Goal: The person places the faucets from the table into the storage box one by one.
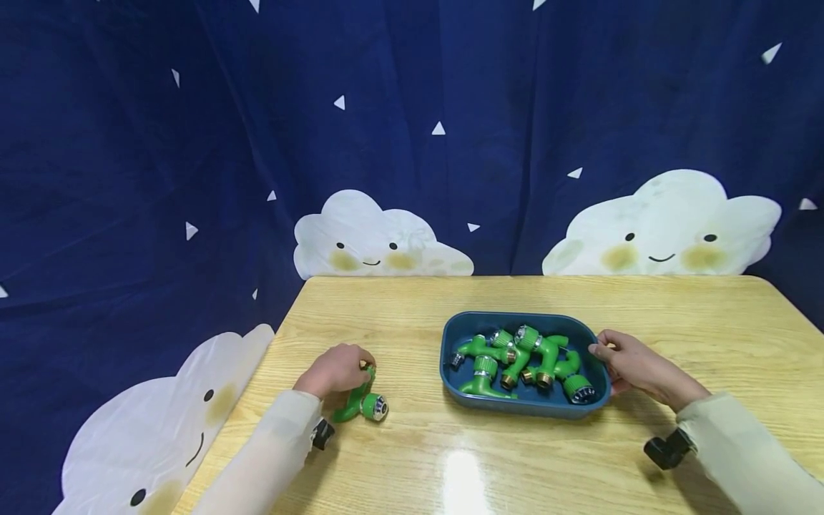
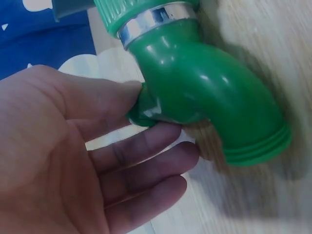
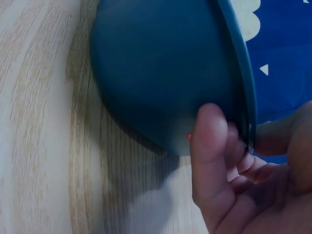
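On the left of the table, my left hand pinches the far end of a green faucet between thumb and fingers. The left wrist view shows its curved spout and silver-ringed knob close up; the other fingers curl below. My right hand grips the right rim of a dark blue plastic basin. In the right wrist view the thumb lies on one side of the rim and the fingers lie against the basin's outer wall. Several green faucets with brass or silver ends lie jumbled inside the basin.
The light wooden table carries the basin right of centre, with bare wood between it and the left-hand faucet. A dark blue curtain with white clouds hangs behind and to the left. Small black cameras are worn on both wrists.
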Available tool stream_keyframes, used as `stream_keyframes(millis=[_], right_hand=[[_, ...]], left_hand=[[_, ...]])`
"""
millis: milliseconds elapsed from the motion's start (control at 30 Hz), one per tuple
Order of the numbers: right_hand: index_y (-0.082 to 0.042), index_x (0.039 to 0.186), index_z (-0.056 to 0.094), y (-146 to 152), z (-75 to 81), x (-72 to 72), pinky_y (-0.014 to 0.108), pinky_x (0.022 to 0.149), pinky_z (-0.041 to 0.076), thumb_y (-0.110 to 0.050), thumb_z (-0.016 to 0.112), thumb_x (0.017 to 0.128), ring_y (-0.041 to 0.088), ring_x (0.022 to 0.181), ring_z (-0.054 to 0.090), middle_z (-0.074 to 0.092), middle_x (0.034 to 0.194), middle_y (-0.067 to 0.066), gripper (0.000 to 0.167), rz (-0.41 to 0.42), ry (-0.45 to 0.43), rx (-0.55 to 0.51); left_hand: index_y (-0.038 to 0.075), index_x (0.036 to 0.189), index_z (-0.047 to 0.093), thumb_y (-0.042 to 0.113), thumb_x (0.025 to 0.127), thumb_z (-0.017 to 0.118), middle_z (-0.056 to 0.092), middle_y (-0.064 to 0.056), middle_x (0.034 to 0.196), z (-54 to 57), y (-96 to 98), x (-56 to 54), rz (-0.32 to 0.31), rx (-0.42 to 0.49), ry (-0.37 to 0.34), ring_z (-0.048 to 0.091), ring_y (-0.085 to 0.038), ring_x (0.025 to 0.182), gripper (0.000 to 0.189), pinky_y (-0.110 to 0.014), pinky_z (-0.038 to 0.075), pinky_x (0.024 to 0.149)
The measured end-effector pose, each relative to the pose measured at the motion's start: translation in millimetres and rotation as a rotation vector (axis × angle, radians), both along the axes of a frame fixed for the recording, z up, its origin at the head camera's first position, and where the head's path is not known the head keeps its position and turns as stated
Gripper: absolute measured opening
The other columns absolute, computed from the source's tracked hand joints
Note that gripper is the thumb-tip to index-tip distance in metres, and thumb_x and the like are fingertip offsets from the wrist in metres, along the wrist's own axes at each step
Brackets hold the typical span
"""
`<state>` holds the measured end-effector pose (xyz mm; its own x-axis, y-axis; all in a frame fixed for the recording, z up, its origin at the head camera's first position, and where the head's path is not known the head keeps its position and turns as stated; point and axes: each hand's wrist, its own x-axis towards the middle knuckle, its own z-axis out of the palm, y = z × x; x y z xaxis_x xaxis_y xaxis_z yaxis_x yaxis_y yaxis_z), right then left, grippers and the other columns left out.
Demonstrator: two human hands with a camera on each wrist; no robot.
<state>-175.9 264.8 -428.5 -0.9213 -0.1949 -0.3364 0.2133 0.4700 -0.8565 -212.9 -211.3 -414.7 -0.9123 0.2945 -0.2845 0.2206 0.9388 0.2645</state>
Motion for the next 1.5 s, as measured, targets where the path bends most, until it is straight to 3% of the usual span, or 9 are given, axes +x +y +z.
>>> stream_keyframes(millis=[233, 467, 667, 767, 900, 1100, 1300, 1400, 1500], right_hand=[[0.000, 0.095, 0.037, 0.7, 2.0, 0.3, 0.033, 0.057, 0.058, -0.019, 0.033, 0.109, 0.015, 0.062, 0.061, 0.048, 0.070, 0.003, 0.023, -0.005, -0.012, -0.013], [-0.001, 0.095, 0.038, -0.1, 1.0, 0.6, 0.032, 0.056, 0.057, -0.018, 0.034, 0.108, 0.013, 0.060, 0.058, 0.045, 0.069, 0.001, 0.023, -0.006, -0.009, -0.002], [0.000, 0.095, 0.038, 0.2, 0.3, 0.3, 0.033, 0.058, 0.058, -0.018, 0.033, 0.109, 0.013, 0.060, 0.057, 0.042, 0.066, 0.000, 0.023, -0.007, -0.011, -0.021], [0.000, 0.096, 0.038, 0.6, 0.1, 0.1, 0.033, 0.058, 0.058, -0.018, 0.032, 0.109, 0.014, 0.060, 0.057, 0.043, 0.067, 0.001, 0.023, -0.003, -0.013, -0.020], [0.000, 0.096, 0.038, 0.8, 0.2, -0.1, 0.033, 0.058, 0.058, -0.019, 0.032, 0.109, 0.014, 0.060, 0.057, 0.043, 0.068, 0.001, 0.023, -0.001, -0.016, -0.012], [-0.001, 0.096, 0.037, 1.4, 1.8, 0.2, 0.033, 0.059, 0.058, -0.019, 0.033, 0.109, 0.013, 0.061, 0.057, 0.044, 0.068, 0.001, 0.023, 0.006, -0.019, -0.013], [-0.002, 0.095, 0.038, 1.6, 3.1, 0.1, 0.034, 0.062, 0.059, -0.019, 0.034, 0.108, 0.014, 0.063, 0.059, 0.045, 0.066, 0.000, 0.022, 0.011, -0.026, -0.013], [-0.001, 0.096, 0.038, 1.5, 3.2, 0.1, 0.035, 0.062, 0.059, -0.020, 0.034, 0.108, 0.015, 0.064, 0.061, 0.045, 0.065, 0.000, 0.022, 0.014, -0.027, -0.008], [-0.001, 0.097, 0.038, 1.0, 3.3, 0.2, 0.034, 0.061, 0.059, -0.020, 0.034, 0.108, 0.015, 0.063, 0.060, 0.043, 0.061, -0.002, 0.023, 0.014, -0.026, -0.007]], left_hand=[[0.010, 0.119, 0.071, 0.016, 0.090, 0.065, 0.072, -0.010, 0.111, -3.4, 3.2, -9.6, 0.069, 0.004, 0.045, 0.062, -0.019, 0.083, 0.030, -0.038, 0.052, 0.078], [0.009, 0.115, 0.075, 0.017, 0.087, 0.071, 0.074, -0.008, 0.110, -6.0, 0.1, -19.8, 0.108, 0.027, 0.091, 0.065, -0.019, 0.088, 0.030, -0.038, 0.055, 0.082], [0.012, 0.088, 0.078, 0.021, 0.086, 0.072, 0.069, 0.000, 0.078, -6.7, -2.1, -23.4, 0.173, 0.046, 0.107, 0.054, -0.014, 0.068, 0.011, -0.028, 0.043, 0.059], [0.012, 0.068, 0.070, 0.027, 0.087, 0.073, 0.055, 0.002, 0.062, -7.4, -3.3, -24.0, 0.245, 0.033, 0.111, 0.045, -0.014, 0.059, 0.024, -0.026, 0.033, 0.051], [0.013, 0.059, 0.055, 0.041, 0.086, 0.073, 0.044, 0.001, 0.060, -9.5, -5.9, -24.1, 0.356, 0.000, 0.106, 0.042, -0.015, 0.058, 0.042, -0.027, 0.032, 0.050], [0.016, 0.056, 0.049, 0.053, 0.087, 0.066, 0.049, -0.001, 0.060, -13.7, -10.4, -23.3, 0.421, -0.049, 0.102, 0.051, -0.018, 0.059, 0.051, -0.030, 0.036, 0.050], [0.011, 0.064, 0.057, 0.043, 0.093, 0.059, 0.055, -0.005, 0.067, -13.2, -11.3, -23.2, 0.371, -0.016, 0.214, 0.054, -0.020, 0.063, 0.042, -0.033, 0.041, 0.051], [0.005, 0.094, 0.070, 0.033, 0.093, 0.062, 0.067, -0.010, 0.093, -12.4, -7.3, -24.8, 0.238, 0.081, 0.294, 0.065, -0.025, 0.085, 0.030, -0.041, 0.054, 0.070], [0.005, 0.124, 0.064, 0.021, 0.091, 0.066, 0.061, -0.013, 0.130, -12.6, -1.6, -26.5, 0.034, 0.162, 0.323, 0.060, -0.031, 0.119, 0.037, -0.048, 0.051, 0.099]])
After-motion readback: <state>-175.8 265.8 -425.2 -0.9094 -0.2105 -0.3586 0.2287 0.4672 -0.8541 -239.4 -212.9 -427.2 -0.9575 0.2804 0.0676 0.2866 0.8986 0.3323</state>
